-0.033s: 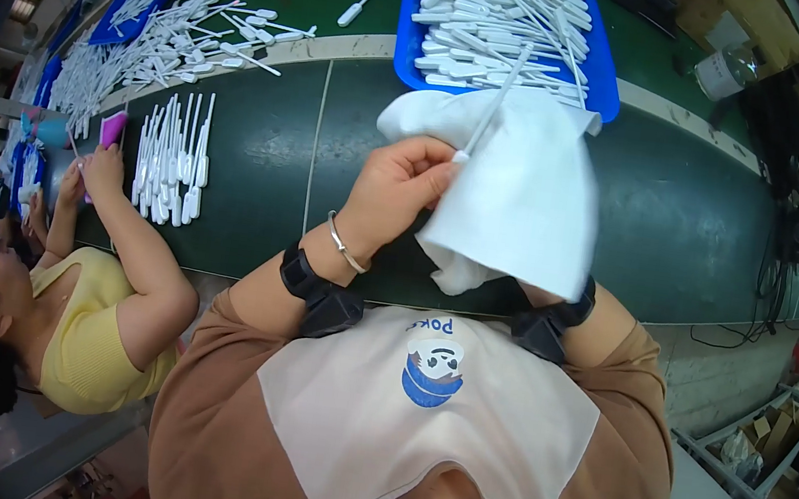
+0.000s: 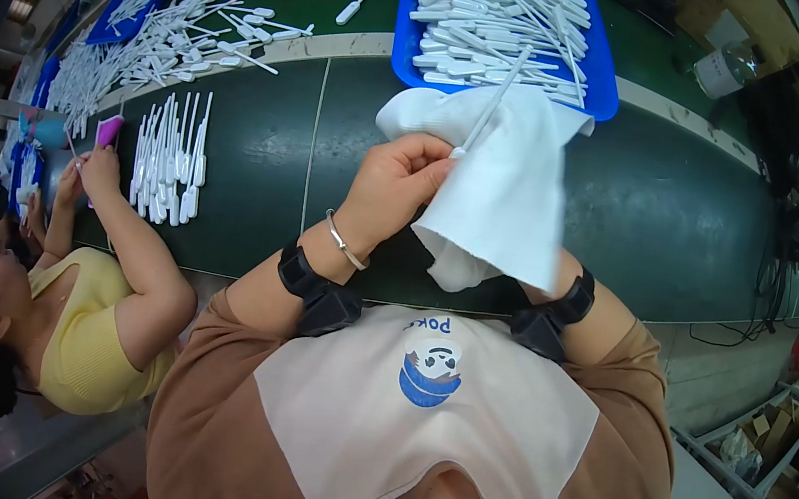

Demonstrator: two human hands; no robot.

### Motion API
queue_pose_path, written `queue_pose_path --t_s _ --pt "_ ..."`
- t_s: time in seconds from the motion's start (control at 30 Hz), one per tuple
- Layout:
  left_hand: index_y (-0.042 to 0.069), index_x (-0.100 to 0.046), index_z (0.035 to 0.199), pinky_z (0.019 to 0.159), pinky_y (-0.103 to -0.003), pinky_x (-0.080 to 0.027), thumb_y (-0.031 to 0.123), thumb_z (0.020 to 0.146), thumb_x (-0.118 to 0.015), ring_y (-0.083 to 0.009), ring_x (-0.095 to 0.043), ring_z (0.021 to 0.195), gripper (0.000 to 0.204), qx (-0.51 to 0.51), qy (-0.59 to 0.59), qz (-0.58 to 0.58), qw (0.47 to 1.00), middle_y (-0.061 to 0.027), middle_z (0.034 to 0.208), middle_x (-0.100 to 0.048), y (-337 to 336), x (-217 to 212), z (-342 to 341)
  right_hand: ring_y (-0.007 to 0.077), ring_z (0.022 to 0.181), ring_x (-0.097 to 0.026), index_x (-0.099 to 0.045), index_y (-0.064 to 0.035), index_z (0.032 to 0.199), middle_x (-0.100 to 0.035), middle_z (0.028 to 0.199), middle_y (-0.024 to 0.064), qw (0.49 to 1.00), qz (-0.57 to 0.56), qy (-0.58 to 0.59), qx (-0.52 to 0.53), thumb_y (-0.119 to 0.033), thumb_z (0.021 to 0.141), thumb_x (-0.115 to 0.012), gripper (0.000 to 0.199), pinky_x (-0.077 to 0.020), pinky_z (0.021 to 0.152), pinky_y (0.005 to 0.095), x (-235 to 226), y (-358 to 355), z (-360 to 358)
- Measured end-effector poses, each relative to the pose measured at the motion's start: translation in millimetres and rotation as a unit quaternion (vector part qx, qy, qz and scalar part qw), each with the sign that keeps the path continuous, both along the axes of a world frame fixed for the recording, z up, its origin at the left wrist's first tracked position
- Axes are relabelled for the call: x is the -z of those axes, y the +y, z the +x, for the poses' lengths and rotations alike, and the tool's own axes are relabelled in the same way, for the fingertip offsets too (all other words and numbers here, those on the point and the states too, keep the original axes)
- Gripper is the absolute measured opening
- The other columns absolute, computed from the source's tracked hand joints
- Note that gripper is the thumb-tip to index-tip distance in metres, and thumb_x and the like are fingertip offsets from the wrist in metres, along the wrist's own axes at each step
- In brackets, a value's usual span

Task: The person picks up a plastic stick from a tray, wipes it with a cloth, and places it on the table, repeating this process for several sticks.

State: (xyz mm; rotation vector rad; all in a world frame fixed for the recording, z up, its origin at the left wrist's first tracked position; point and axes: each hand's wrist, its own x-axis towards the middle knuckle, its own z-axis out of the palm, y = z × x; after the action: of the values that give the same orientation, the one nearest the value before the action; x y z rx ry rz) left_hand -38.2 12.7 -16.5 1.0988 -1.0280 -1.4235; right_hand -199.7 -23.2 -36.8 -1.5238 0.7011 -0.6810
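Above the green desk [image 2: 686, 217], left hand [image 2: 393, 183] fingers pinch one white plastic stick [image 2: 495, 101] against one white cloth [image 2: 508, 193], which apparently hides the right hand, grip unclear, before one blue tray [image 2: 603, 85].

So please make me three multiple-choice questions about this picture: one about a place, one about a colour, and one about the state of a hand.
1. Where does the blue tray of white plastic sticks lie?
A. on the green belt beyond the hands
B. on the floor
C. on the person's lap

2. What colour is the cloth?
A. yellow
B. white
C. black

3. What is the left hand doing?
A. lying flat and empty
B. pinching a white plastic stick against the cloth
C. holding a fan

Answers:
1 A, the tray sits on the green belt above the cloth.
2 B, the cloth is plain white.
3 B, the left fingers close on the lower end of the stick at the cloth; the right hand is hidden under the cloth.
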Motion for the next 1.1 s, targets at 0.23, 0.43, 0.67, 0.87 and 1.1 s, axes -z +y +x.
queue_pose_path --t_s 0.23,0.43,0.67,0.87,1.1 --pt "0.0 -0.058 0.088 0.053 -0.018 -0.04 0.011 0.08 -0.056 -0.0053 -0.051 0.06 0.013 0.013 -0.186 -0.064 0.98 -0.0031 0.073 -0.059 -2 17 -10 0.0159 0.1 -0.048 -0.037 -0.0052 0.12 -0.047 0.112 0.0087 0.991 0.005 -0.133 0.014 -0.02 0.086 -0.048 0.039 -0.0415 0.085 0.0274 11 -2 -7" --pt "0.001 -0.057 0.089 0.052 -0.019 -0.04 0.012 0.08 -0.057 -0.0063 -0.05 0.058 0.014 0.067 -0.123 -0.005 0.99 -0.0023 0.071 -0.058 5 10 -14 0.0167 0.099 -0.048 -0.038 -0.0054 0.119 -0.048 0.11 0.0084 0.912 0.088 -0.381 0.123 -0.017 0.086 -0.046 0.036 -0.0423 0.084 0.0281 39 -31 -28" --pt "0.0 -0.055 0.088 0.05 -0.02 -0.037 0.019 0.086 -0.048 -0.0074 -0.043 0.05 0.02 0.078 0.143 0.084 0.983 -0.003 0.071 -0.055 -3 18 -15 0.0195 0.086 -0.053 -0.044 -0.0049 0.11 -0.052 0.096 0.0085 0.984 0.093 -0.153 -0.01 -0.017 0.084 -0.049 0.03 -0.0452 0.075 0.0284 33 -26 -19" --pt "0.0 -0.053 0.088 0.048 -0.02 -0.034 0.024 0.09 -0.04 -0.0083 -0.038 0.046 0.027 0.112 0.292 0.144 0.939 -0.003 0.07 -0.053 -4 21 -16 0.0174 0.081 -0.052 -0.045 -0.0049 0.108 -0.052 0.094 0.0079 0.993 -0.051 -0.006 0.104 -0.018 0.086 -0.045 0.025 -0.0446 0.073 0.0274 -2 -5 -4" --pt "0.0 -0.051 0.09 0.044 -0.017 -0.03 0.022 0.089 -0.04 -0.0049 -0.035 0.046 0.025 0.25 0.372 0.199 0.871 0.0008 0.063 -0.048 -3 19 -10 0.0149 0.093 -0.048 -0.041 -0.0049 0.113 -0.048 0.104 0.006 0.932 0.088 -0.245 0.253 -0.03 0.087 -0.046 0.037 -0.0409 0.081 0.0267 6 -25 -28"
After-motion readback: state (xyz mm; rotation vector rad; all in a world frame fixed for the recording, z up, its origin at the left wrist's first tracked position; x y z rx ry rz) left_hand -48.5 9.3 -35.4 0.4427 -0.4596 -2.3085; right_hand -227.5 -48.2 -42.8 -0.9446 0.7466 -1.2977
